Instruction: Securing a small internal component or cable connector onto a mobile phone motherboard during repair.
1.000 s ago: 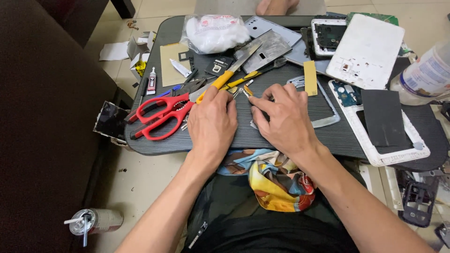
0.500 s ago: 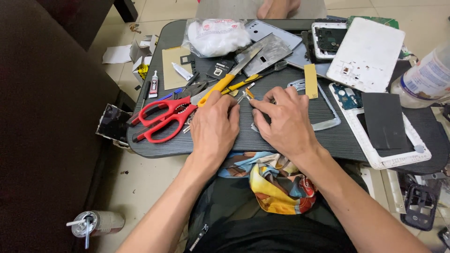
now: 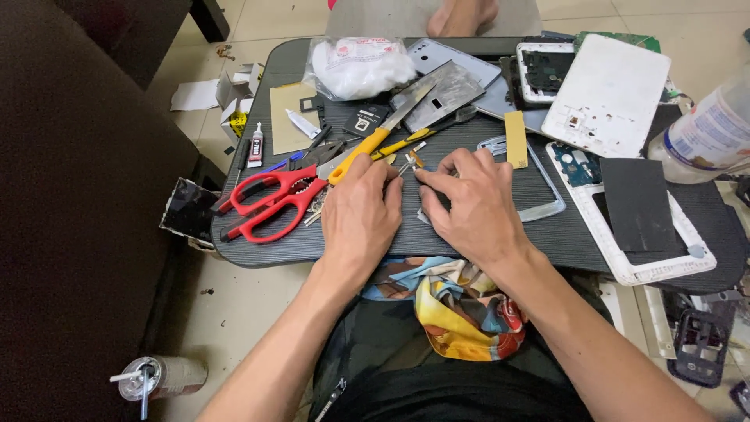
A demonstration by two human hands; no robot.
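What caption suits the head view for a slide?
Both hands, left hand and right hand, meet over a small part beside red scissors on a cluttered dark table.

We see our left hand (image 3: 361, 215) and right hand (image 3: 473, 207) bare, forearms unsleeved, no rings or watch, dark clothing below.

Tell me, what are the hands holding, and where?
Both hands, left hand and right hand, pinch a tiny metal part at their fingertips; exactly where cannot be told.

Floor (image 3: 234, 328): pale glossy tiles, evenly lit. Dark sofa (image 3: 78, 195) occupies the left side. Low black wood-grain desk (image 3: 484, 234) stands on the floor, centre frame.
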